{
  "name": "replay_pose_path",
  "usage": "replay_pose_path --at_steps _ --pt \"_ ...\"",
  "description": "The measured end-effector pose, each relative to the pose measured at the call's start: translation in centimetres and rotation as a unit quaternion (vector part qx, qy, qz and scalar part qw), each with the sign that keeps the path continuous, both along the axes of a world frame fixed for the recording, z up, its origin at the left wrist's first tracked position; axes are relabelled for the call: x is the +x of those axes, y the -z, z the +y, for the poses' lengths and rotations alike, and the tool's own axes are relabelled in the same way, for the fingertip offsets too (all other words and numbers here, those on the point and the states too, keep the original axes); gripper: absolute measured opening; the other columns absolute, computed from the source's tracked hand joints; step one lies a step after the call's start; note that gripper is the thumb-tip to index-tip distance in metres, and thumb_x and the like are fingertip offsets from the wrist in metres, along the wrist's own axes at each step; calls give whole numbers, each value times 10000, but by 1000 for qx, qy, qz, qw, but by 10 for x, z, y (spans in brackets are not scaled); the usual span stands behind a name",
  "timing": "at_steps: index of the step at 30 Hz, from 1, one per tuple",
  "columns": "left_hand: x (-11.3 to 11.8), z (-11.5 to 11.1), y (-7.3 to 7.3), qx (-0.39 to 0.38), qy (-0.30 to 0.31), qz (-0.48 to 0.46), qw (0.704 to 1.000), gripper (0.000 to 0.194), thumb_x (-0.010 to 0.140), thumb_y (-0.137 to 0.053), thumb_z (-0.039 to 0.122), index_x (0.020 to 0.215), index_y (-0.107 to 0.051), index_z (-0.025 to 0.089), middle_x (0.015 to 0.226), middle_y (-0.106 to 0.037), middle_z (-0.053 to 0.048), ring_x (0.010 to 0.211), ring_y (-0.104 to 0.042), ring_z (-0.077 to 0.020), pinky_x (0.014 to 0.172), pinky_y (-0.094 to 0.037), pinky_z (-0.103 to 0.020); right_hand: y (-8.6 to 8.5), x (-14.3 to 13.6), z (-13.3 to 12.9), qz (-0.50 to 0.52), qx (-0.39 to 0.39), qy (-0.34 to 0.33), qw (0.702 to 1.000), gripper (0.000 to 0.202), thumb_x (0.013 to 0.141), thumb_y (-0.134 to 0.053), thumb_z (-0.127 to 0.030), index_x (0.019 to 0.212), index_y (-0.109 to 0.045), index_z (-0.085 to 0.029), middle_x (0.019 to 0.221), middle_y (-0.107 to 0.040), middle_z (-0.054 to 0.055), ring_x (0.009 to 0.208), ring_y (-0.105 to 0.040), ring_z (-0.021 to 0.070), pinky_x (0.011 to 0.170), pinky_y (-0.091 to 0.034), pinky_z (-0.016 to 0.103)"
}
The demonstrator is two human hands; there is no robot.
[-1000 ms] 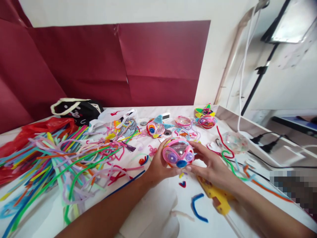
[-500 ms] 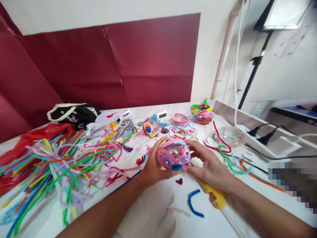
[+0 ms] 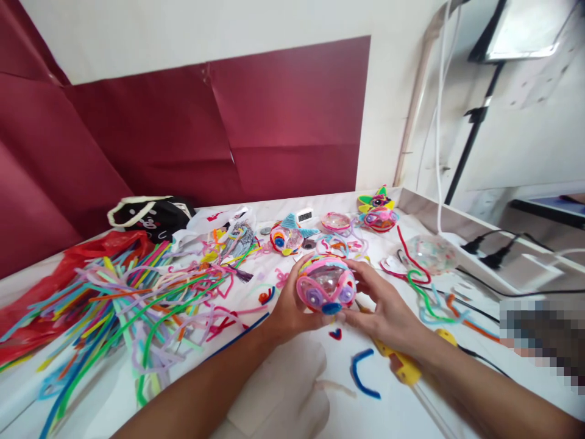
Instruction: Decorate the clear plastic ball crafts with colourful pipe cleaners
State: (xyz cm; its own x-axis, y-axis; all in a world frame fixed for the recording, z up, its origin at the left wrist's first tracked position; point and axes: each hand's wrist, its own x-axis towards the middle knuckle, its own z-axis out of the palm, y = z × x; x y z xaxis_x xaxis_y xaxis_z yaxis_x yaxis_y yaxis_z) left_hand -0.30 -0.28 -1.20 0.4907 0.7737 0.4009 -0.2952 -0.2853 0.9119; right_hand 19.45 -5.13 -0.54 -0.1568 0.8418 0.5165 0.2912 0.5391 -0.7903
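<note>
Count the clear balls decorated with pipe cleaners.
4, perhaps more hidden in clutter: decorated ball held between left hand and right hand; unicorn ball behind; flat pink one; star-topped one far right.

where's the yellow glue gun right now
In the head view the yellow glue gun lies on the white table, right of centre, partly under the right hand, beside a blue pipe cleaner piece.

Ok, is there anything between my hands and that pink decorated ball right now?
Nothing visible. The left hand cups the pink decorated ball from its left side and the right hand presses its fingers against the right side, both in direct contact. The ball sits above the white table, over a small red heart piece.
</note>
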Motion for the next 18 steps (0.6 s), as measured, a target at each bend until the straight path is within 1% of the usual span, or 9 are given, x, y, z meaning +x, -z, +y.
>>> replay_pose_path --at_steps 3,6,9,13,15,18 --pt "0 0 1 -2 1 -7 1000 1019 565 -867 161 1441 -361 287 1419 -507 -124 1286 -505 -349 1031 -463 -428 -1 0 -1 4 -3 -6 1000 682 792 -759 -340 1382 -418 -306 1330 -488 82 1130 -556 240 879 -539 361" --pt "1 2 2 18 -1 -4 1000 1014 567 -865 145 1435 -363 291 1414 -512 -119 1282 -510 -337 1047 -447 -423 -2 -1 -4 4 -10 -7 1000 668 802 -749 -322 1381 -415 -321 1324 -484 70 1133 -562 232 870 -543 339" --pt "1 2 3 34 5 3 999 999 579 -859 146 1432 -358 286 1417 -507 -134 1269 -523 -337 1044 -449 -426 -3 -1 -5 -4 -6 -3 1000 681 812 -738 -309 1397 -393 -354 1341 -472 56 1163 -553 230 897 -535 335" --pt "1 1 1 13 28 -13 999 1007 609 -853 211 1461 -321 274 1438 -481 -157 1291 -502 -357 1061 -430 -460 0 0 -4 -3 -15 -6 1000 693 818 -733 -308 1414 -384 -363 1375 -463 58 1214 -532 241 947 -521 349" --pt "1 0 0 -6 42 -24 999 1021 615 -855 238 1474 -306 282 1467 -446 -158 1334 -456 -368 1082 -403 -481 1 1 -4 10 -37 -6 999 706 810 -744 -316 1418 -388 -352 1399 -458 68 1234 -524 252 974 -512 368" --pt "0 -1 1 -26 65 -37 997 998 641 -847 243 1477 -308 321 1490 -427 -141 1370 -420 -360 1101 -375 -502 0 0 -4 46 -102 -5 994 733 796 -761 -322 1426 -387 -336 1419 -465 80 1232 -531 255 989 -511 387"
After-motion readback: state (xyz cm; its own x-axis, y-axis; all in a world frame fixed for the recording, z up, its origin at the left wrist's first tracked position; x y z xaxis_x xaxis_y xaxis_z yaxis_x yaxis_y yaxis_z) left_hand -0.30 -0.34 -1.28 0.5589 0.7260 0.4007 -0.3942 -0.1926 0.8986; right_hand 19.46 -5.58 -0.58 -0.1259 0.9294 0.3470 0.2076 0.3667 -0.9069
